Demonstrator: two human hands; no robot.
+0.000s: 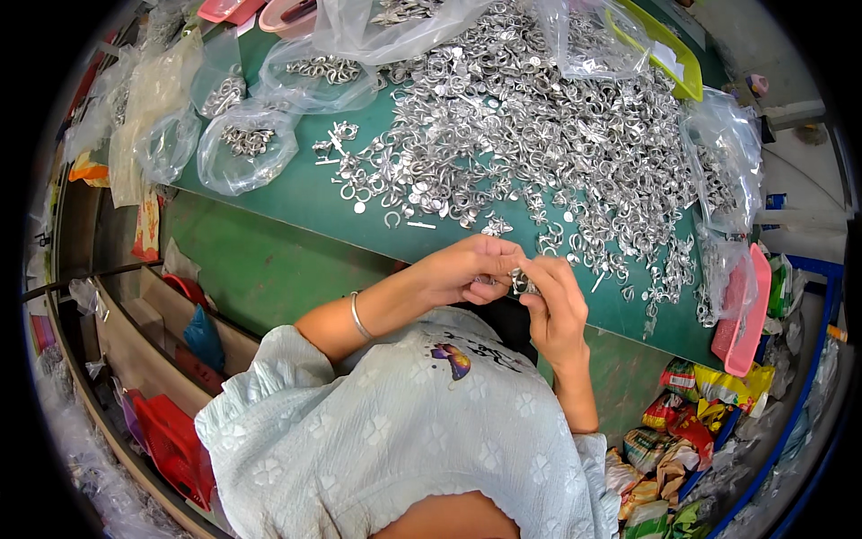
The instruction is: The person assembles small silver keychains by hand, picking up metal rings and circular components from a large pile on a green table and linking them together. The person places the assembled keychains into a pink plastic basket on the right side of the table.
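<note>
My left hand [471,269] and my right hand [554,304] meet at the near edge of the green table [296,211]. Both are closed, fingertips pinched together. Between them is a small shiny silver metal piece [522,282], ring-like, though the fingers cover most of it. Another bit of silver shows under the curled fingers of my left hand. Just beyond my hands spreads a large heap of small silver metal pieces [530,117], with open rings, discs and short bars among them. A lone open ring [392,219] and a thin bar [421,225] lie at its near left.
Clear plastic bags [247,148] holding silver pieces stand at the left of the table. A pink tray [743,310] hangs at its right edge, and a yellow-green tray [664,49] sits at the back right. Colourful packets [691,404] fill the lower right; a red basket [175,445] lies lower left.
</note>
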